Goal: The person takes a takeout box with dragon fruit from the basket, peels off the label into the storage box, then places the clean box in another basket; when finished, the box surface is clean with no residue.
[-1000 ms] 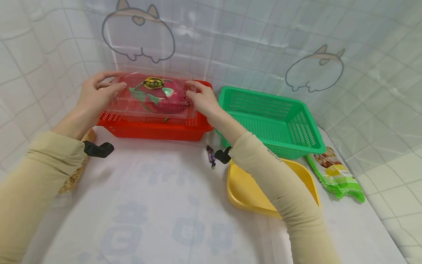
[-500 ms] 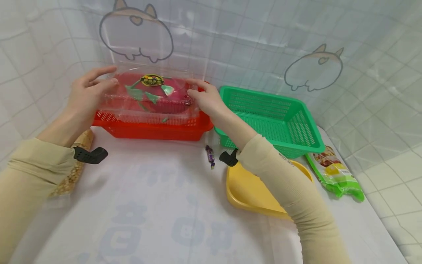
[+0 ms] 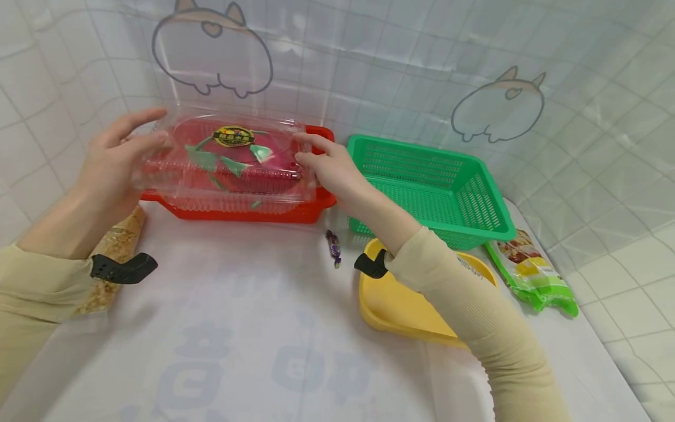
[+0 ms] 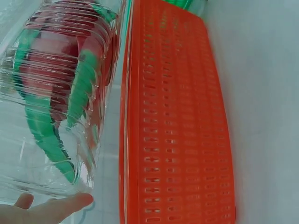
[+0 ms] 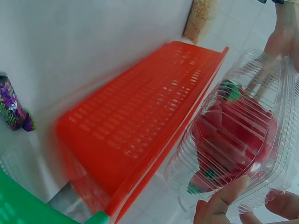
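A clear plastic fruit box [image 3: 211,190] with a pink-red dragon fruit [image 3: 274,143] inside is held over the red basket [image 3: 248,212]. It bears a black and yellow label, and green leaf tips show through the plastic. My left hand [image 3: 118,155] holds the box's left end, some fingers hidden behind it; in the left wrist view its fingertips [image 4: 77,201] are right at the box's end. At the other end my right hand [image 3: 337,170] pinches the edge, thumb and fingers either side of it in the right wrist view.
Right of the red basket stands a green basket [image 3: 501,202], with a yellow tray [image 3: 401,293] in front. A purple-wrapped candy [image 3: 334,249] lies between. A green-and-white packet [image 3: 532,272] lies far right; a bag of grainy food [image 3: 113,252] lies under the left forearm.
The box has shifted left and its left end has come nearer, lower over the red basket. My left hand has moved left and towards me with it; the right hand stays at its end.
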Demonstrator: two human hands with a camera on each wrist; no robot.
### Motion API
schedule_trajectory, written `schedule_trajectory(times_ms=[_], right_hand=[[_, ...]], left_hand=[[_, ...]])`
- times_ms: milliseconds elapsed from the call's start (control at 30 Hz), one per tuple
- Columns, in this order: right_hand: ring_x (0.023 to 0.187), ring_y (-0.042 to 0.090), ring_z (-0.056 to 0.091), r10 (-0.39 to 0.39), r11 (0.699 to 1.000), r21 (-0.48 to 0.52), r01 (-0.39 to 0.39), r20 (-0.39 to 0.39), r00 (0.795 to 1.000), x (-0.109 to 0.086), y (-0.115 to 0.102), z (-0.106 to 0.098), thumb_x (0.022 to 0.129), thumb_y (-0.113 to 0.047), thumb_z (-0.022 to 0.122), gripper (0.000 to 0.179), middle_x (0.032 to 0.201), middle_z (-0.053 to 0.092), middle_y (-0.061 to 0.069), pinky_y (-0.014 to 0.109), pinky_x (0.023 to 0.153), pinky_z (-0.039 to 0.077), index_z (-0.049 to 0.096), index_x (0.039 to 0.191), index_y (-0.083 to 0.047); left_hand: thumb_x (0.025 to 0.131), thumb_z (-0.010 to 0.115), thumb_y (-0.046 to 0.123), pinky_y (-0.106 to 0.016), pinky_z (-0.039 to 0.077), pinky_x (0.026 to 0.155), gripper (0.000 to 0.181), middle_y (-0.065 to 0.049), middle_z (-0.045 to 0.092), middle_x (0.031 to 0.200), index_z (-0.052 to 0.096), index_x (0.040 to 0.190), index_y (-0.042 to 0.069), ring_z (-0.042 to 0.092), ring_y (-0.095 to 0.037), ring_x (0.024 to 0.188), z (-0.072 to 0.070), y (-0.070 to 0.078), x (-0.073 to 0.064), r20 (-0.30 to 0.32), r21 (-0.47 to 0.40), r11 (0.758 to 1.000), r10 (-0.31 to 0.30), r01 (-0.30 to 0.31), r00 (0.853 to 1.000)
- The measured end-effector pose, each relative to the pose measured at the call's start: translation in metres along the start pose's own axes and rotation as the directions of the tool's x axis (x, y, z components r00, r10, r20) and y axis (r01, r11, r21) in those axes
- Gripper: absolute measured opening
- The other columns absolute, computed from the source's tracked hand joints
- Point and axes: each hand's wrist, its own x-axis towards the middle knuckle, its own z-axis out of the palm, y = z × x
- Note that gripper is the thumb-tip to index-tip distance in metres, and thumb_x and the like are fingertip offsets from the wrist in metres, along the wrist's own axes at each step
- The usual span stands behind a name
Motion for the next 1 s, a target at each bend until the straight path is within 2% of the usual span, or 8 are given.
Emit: schedule_trajectory(times_ms=[133, 300, 433, 533, 633, 733, 833, 1000], right_hand=[[0.058, 0.018, 0.051, -0.011, 0.999, 0.038, 0.011, 0.008, 1.000, -0.008, 0.002, 0.000, 0.102, -0.024, 0.056, 0.043, 0.083, 0.060, 0.007, 0.030, 0.068, 0.053, 0.052, 0.144, -0.032], [0.062, 0.017, 0.055, -0.029, 0.998, 0.054, 0.028, 0.019, 0.999, -0.020, 0.003, 0.002, 0.101, -0.023, 0.058, 0.045, 0.093, 0.064, 0.007, 0.029, 0.069, 0.054, 0.051, 0.145, -0.031], [0.071, 0.017, 0.058, -0.023, 0.998, 0.050, 0.022, 0.028, 0.999, -0.031, 0.004, 0.003, 0.101, -0.022, 0.059, 0.046, 0.106, 0.065, 0.006, 0.030, 0.075, 0.056, 0.051, 0.145, -0.031], [0.076, 0.017, 0.058, -0.012, 0.999, 0.052, 0.010, 0.034, 0.999, -0.038, 0.006, 0.004, 0.100, -0.021, 0.059, 0.047, 0.111, 0.063, 0.006, 0.029, 0.077, 0.056, 0.051, 0.145, -0.031], [0.079, 0.017, 0.057, -0.013, 0.998, 0.060, 0.011, 0.037, 0.999, -0.045, 0.009, 0.004, 0.099, -0.020, 0.059, 0.048, 0.110, 0.062, 0.007, 0.028, 0.075, 0.055, 0.051, 0.145, -0.031], [0.075, 0.016, 0.055, -0.016, 0.997, 0.081, 0.012, 0.044, 0.999, -0.051, 0.013, 0.003, 0.099, -0.019, 0.059, 0.047, 0.106, 0.061, 0.007, 0.026, 0.068, 0.053, 0.051, 0.144, -0.032], [0.071, 0.016, 0.053, -0.017, 0.995, 0.101, 0.011, 0.053, 0.998, -0.056, 0.017, 0.002, 0.099, -0.020, 0.059, 0.046, 0.103, 0.059, 0.008, 0.025, 0.064, 0.050, 0.052, 0.143, -0.033], [0.076, 0.015, 0.054, -0.026, 0.995, 0.096, 0.020, 0.055, 0.998, -0.065, 0.022, 0.001, 0.099, -0.021, 0.060, 0.046, 0.108, 0.059, 0.008, 0.025, 0.069, 0.052, 0.052, 0.142, -0.033]], left_hand=[[0.098, 0.058, 0.003, -0.035, 0.059, 0.054, 0.041, -0.007, 0.064, 0.094, 0.057, 0.136, 0.018, 0.070, -0.019, 0.076, -0.001, -0.002, -0.007, -0.002, -0.057, 0.998, 0.008, -0.008, 1.000], [0.099, 0.055, 0.001, -0.034, 0.059, 0.055, 0.044, -0.008, 0.063, 0.098, 0.053, 0.140, 0.019, 0.069, -0.020, 0.081, -0.007, -0.005, -0.019, 0.017, -0.098, 0.995, 0.013, -0.011, 1.000], [0.100, 0.052, 0.005, -0.034, 0.060, 0.062, 0.050, -0.006, 0.052, 0.116, 0.045, 0.145, 0.026, 0.066, -0.018, 0.095, -0.012, -0.008, -0.032, 0.018, -0.033, 0.999, -0.007, 0.008, 1.000], [0.101, 0.052, 0.007, -0.035, 0.061, 0.068, 0.052, -0.004, 0.048, 0.123, 0.042, 0.147, 0.029, 0.064, -0.018, 0.102, -0.013, -0.011, -0.040, 0.009, 0.001, 1.000, -0.016, 0.016, 1.000], [0.101, 0.052, 0.007, -0.036, 0.061, 0.069, 0.052, -0.004, 0.049, 0.126, 0.042, 0.147, 0.028, 0.063, -0.018, 0.102, -0.011, -0.015, -0.048, 0.000, 0.009, 1.000, -0.017, 0.017, 1.000], [0.101, 0.051, 0.006, -0.036, 0.061, 0.068, 0.051, -0.004, 0.052, 0.124, 0.043, 0.148, 0.026, 0.065, -0.019, 0.100, -0.010, -0.019, -0.054, 0.006, 0.002, 1.000, -0.009, 0.009, 1.000], [0.102, 0.049, 0.004, -0.037, 0.062, 0.069, 0.051, -0.005, 0.056, 0.122, 0.043, 0.149, 0.023, 0.066, -0.021, 0.099, -0.009, -0.022, -0.059, 0.030, -0.020, 1.000, -0.004, 0.004, 1.000], [0.102, 0.048, 0.004, -0.034, 0.062, 0.073, 0.051, -0.006, 0.053, 0.133, 0.042, 0.150, 0.019, 0.060, -0.020, 0.108, -0.011, -0.027, -0.067, 0.066, -0.016, 1.000, 0.006, -0.005, 0.998]])
